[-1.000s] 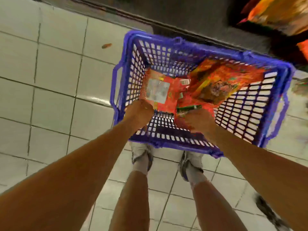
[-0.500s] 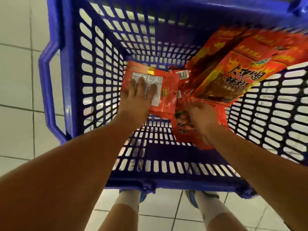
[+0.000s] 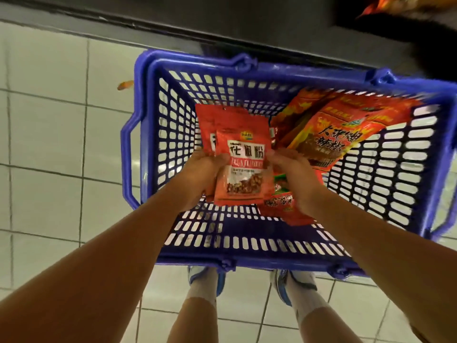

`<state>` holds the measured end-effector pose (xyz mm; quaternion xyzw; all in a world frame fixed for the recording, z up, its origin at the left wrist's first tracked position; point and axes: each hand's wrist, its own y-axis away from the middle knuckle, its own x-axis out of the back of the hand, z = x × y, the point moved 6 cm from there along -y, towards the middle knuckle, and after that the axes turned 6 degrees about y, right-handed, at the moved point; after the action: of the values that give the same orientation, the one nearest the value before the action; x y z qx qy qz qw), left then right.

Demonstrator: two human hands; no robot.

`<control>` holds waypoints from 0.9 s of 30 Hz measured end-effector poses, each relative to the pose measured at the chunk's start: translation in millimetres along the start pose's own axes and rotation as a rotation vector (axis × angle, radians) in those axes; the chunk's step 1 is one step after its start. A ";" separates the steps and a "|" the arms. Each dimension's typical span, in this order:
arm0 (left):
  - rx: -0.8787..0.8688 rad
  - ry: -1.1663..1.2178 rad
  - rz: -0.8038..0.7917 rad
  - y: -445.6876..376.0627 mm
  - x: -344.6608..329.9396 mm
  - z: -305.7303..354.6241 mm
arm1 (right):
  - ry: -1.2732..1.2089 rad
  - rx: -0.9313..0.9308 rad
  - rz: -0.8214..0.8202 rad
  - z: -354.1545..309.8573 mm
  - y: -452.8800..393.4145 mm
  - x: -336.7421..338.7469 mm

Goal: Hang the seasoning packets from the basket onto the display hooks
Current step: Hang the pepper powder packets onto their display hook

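Head view looking down into a blue basket (image 3: 148,134) on a tiled floor (image 3: 49,120), both hands inside it. Left hand (image 3: 200,174) grips a small stack of red seasoning packets (image 3: 243,167), thumb on the front face at the left edge, fingers hidden behind. Right hand (image 3: 294,174) pinches the stack's right edge, fingertips curled onto it. More packets beyond the right fingers: a big chili packet (image 3: 338,139) leaning on the basket wall, smaller ones (image 3: 282,204) under the right palm. Packets look light, thin and floppy, glossy film so likely slippery; contents probably shift, so the stack may fan out. Best hold is at the flat top seal beyond the fingertips, where a hang hole would be, though no hole can be made out here. Display hooks not in view; dark shelf base (image 3: 222,26) above the basket
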<state>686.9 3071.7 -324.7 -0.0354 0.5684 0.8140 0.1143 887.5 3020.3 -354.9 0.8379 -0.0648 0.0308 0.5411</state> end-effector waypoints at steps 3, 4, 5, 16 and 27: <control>0.056 0.061 -0.101 28.7 -10.7 5.1 | -0.068 0.040 -0.119 -26.7 13.5 -10.3; 0.060 0.073 -0.132 39.1 -13.4 7.2 | -0.071 0.050 -0.116 -34.9 20.4 -10.5; 0.059 0.090 -0.156 49.8 -15.3 9.5 | -0.061 0.066 -0.102 -43.3 28.5 -9.7; -0.198 0.246 -0.056 204.2 -38.6 76.9 | -0.310 0.086 -0.148 -133.3 185.6 40.7; -0.525 0.187 0.006 451.3 -87.2 220.8 | -0.327 0.533 -0.161 -314.6 449.6 76.7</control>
<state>685.4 3117.2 183.2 -0.1371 0.3464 0.9269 0.0456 905.5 3118.6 190.1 0.9464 -0.0739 -0.1312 0.2857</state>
